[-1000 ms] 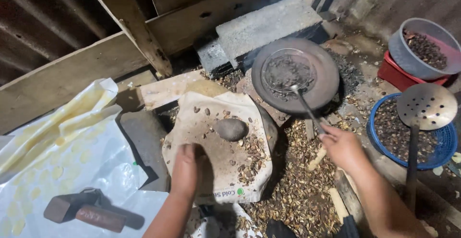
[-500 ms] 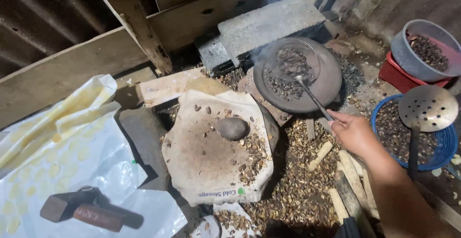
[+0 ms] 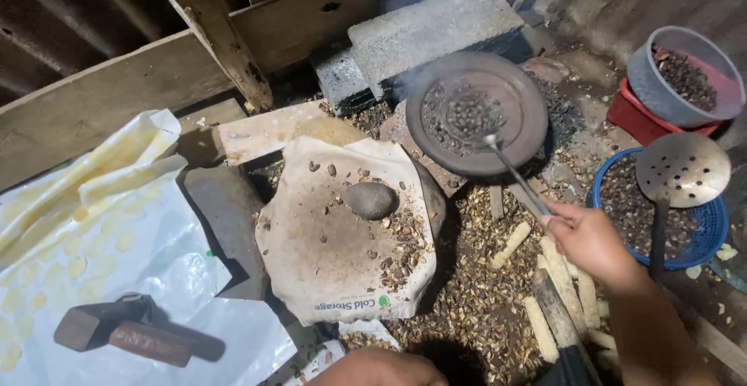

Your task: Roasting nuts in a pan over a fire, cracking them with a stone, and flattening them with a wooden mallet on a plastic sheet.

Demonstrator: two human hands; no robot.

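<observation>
One spoon [image 3: 510, 170] handle pinched in right hand [image 3: 589, 238] fingertips, bowl in pan [image 3: 476, 112]

Left hand [image 3: 381, 368] withdrew from the sack [image 3: 334, 261].

— What have I got under the right hand [image 3: 591, 240]?
— One long-handled metal spoon [image 3: 510, 170], thin and grey, slanting up-left from my closed fingers; its bowl rests among dark roasted nuts [image 3: 467, 114].
— And the vessel?
— Round dark pan [image 3: 476, 114], shallow, smoking, set level beside grey blocks — nuts heaped mid-pan.
</observation>
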